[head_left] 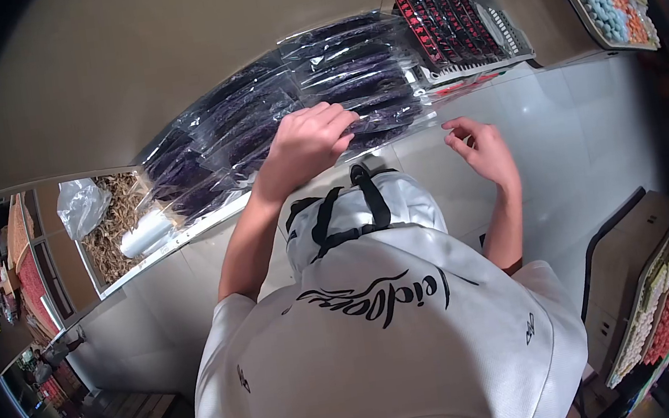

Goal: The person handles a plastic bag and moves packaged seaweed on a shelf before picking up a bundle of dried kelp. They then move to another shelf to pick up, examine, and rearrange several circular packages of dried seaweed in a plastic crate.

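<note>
My left hand [311,143] is over the front of the display, with its fingers curled together above clear-wrapped packs of dark purple goods [226,109]. Whatever its fingertips hold, if anything, is too small to make out. To the right, my right hand [485,153] hangs above the pale floor, just past the display's front edge. Its fingers are loosely bent and apart, and nothing shows between them. Shiny clear film [400,130] lies along the front of the packs, between the two hands.
Left of the packs, a bin of brown dried pieces [111,257] holds a clear bag [84,208] and a white plastic roll [147,234]. Red-and-black packs [454,23] fill a tray at upper right. Display stands [631,281] flank the tiled floor [567,126].
</note>
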Demonstrator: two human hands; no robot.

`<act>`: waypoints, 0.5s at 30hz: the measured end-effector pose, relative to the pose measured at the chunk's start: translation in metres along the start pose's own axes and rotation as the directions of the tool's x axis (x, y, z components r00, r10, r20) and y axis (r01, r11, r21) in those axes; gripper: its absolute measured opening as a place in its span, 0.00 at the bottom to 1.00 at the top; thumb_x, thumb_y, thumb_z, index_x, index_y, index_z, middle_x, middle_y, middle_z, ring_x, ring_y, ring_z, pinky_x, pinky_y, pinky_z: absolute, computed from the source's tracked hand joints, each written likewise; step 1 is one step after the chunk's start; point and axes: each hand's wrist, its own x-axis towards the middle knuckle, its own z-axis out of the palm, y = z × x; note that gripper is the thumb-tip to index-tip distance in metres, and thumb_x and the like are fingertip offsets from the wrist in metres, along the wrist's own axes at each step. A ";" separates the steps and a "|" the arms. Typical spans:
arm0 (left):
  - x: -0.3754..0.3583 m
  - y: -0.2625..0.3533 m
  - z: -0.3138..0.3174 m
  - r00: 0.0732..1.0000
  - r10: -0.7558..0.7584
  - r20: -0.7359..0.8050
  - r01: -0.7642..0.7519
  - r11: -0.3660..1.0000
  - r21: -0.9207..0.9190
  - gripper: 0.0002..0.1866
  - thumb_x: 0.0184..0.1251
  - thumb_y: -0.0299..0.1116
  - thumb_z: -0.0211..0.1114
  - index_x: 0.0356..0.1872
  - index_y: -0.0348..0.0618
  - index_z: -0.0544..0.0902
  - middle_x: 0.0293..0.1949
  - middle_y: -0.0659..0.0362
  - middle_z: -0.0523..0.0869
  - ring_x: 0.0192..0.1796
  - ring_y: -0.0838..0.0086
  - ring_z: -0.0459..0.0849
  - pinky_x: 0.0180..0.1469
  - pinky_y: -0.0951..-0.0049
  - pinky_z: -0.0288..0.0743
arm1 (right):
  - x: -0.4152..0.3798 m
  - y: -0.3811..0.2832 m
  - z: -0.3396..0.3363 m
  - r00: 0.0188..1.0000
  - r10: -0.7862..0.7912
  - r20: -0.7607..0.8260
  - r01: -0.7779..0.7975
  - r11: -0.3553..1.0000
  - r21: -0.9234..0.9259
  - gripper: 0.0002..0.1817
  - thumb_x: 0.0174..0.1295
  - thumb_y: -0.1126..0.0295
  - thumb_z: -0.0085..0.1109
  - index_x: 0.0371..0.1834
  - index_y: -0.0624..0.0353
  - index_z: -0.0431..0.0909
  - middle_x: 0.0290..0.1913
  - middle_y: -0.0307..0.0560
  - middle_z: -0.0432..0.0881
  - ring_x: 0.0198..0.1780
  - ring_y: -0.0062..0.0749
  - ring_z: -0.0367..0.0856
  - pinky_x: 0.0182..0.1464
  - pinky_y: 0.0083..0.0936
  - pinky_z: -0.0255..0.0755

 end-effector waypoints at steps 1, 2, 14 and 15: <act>0.001 -0.002 0.012 1.000 0.007 -0.006 -0.007 1.000 0.017 0.13 0.53 0.31 0.73 0.41 0.44 0.85 0.34 0.59 0.85 0.40 0.64 0.85 0.44 0.67 0.81 | 0.000 0.003 -0.002 1.000 0.000 -0.008 0.000 1.000 0.003 0.13 0.65 0.70 0.65 0.51 0.63 0.83 0.33 0.47 0.88 0.27 0.25 0.80 0.32 0.25 0.74; 0.001 -0.003 0.027 1.000 0.000 -0.006 0.001 0.999 0.035 0.13 0.53 0.31 0.73 0.41 0.44 0.85 0.34 0.59 0.84 0.40 0.64 0.85 0.44 0.66 0.81 | 0.000 0.005 -0.004 1.000 -0.003 -0.013 0.003 1.000 0.006 0.13 0.66 0.70 0.65 0.51 0.63 0.83 0.33 0.48 0.88 0.27 0.26 0.80 0.32 0.25 0.74; -0.011 -0.021 0.135 0.976 -0.119 -0.183 0.131 0.990 0.057 0.22 0.53 0.38 0.76 0.49 0.42 0.83 0.43 0.57 0.85 0.46 0.64 0.85 0.46 0.66 0.79 | 0.027 0.006 0.007 0.986 -0.149 -0.079 0.143 0.987 -0.080 0.12 0.62 0.70 0.66 0.48 0.61 0.83 0.38 0.52 0.88 0.39 0.49 0.86 0.45 0.40 0.78; -0.009 -0.015 0.124 0.971 -0.155 -0.181 0.164 0.986 0.034 0.22 0.53 0.39 0.76 0.49 0.41 0.83 0.44 0.57 0.86 0.47 0.63 0.85 0.46 0.66 0.78 | 0.029 0.006 0.009 0.981 -0.174 -0.083 0.167 0.983 -0.078 0.12 0.62 0.70 0.66 0.47 0.61 0.83 0.38 0.52 0.88 0.40 0.49 0.86 0.45 0.41 0.78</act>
